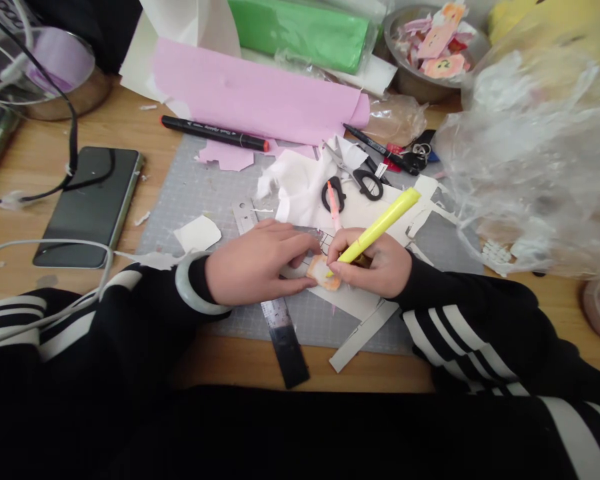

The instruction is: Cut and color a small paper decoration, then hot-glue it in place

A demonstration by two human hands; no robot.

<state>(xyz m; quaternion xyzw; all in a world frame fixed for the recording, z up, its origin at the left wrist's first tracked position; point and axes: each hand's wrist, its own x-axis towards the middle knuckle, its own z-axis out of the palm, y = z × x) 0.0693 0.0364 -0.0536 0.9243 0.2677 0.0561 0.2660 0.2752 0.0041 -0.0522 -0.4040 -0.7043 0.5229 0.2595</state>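
My right hand is closed round a yellow highlighter, its tip down at a small white paper piece with orange-coloured edges. The left edge of that piece is between the thumb and fingers of my left hand, which steadies it over the cutting mat. A metal ruler passes under my left hand. Just beyond my right fingers lies a slim pink pen, its lower end hidden. Behind it are black-handled scissors and crumpled white tissue.
A grey cutting mat bears paper scraps and a black marker. Pink paper and a green pack lie behind. A phone and cables are left; a metal bowl of paper cutouts and plastic bags are right.
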